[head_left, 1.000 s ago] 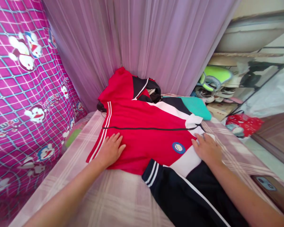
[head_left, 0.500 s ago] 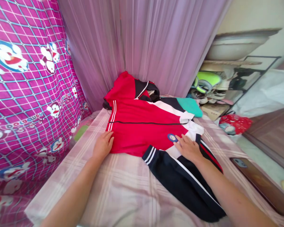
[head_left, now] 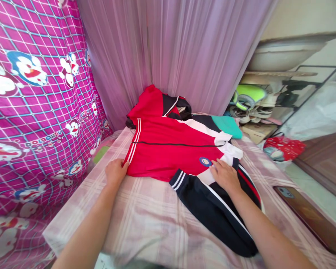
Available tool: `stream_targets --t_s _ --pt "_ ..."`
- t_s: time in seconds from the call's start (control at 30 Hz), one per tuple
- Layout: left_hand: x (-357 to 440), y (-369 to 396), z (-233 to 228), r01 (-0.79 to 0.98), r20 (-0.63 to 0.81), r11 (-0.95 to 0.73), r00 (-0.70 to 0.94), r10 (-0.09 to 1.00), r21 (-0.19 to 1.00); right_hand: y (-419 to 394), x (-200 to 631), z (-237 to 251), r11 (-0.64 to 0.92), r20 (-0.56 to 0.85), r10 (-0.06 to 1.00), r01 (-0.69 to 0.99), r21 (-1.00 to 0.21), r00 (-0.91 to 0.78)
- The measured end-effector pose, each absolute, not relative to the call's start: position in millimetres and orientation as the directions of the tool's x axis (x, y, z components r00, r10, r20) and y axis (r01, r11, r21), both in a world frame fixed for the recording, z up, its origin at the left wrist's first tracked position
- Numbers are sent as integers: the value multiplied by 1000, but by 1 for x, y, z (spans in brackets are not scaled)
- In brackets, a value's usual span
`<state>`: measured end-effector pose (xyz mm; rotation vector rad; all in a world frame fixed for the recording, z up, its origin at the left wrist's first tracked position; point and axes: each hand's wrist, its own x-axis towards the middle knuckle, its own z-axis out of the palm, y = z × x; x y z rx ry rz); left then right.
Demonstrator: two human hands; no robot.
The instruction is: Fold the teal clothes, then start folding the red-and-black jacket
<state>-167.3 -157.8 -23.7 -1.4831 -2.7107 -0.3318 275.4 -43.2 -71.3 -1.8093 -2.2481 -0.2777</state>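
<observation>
A red, white and black zip-up jacket (head_left: 168,158) lies spread on a plaid cloth, its striped hem toward the left and its collar toward the right. At the hem's near corner, my left hand (head_left: 115,172) is closed, with the fabric edge pinched between thumb and fingers. My right hand (head_left: 226,176) is open, fingers stretched over the white and black chest panel beside the round blue badge (head_left: 205,161). One black sleeve (head_left: 212,216) with white cuff stripes is folded toward me, partly under my right forearm. The hand covers part of the shoulder.
Behind the jacket are a bunched red and black garment (head_left: 151,101) and a teal cloth (head_left: 226,126). A phone (head_left: 310,216) lies at the right edge of the plaid-covered surface (head_left: 154,220). Purple curtains (head_left: 173,48) hang behind; a shoe rack (head_left: 285,106) stands at right.
My left hand has gone from lying flat on the hem to pinching its near corner, shifted slightly left. My right hand stays on the chest panel. The view has turned slightly left.
</observation>
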Motion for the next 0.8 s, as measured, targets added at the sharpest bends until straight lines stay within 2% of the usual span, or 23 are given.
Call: stream_targets --t_s 0.1,0.3,0.53,0.8 --pt "-166 -159 -19 797 99 586 -601 793 147 -43 276 -71 218 300 931 976 -7 -206" --pt "-170 -156 -20 760 88 605 -637 766 236 -40 279 -72 237 307 927 971 -41 -213" --pt "-174 -155 -12 776 -42 619 -619 784 121 -41 281 -74 253 330 917 966 -46 -224" --pt "-167 -161 -12 802 96 580 -595 798 146 -41 283 -75 247 320 918 969 2 -235"
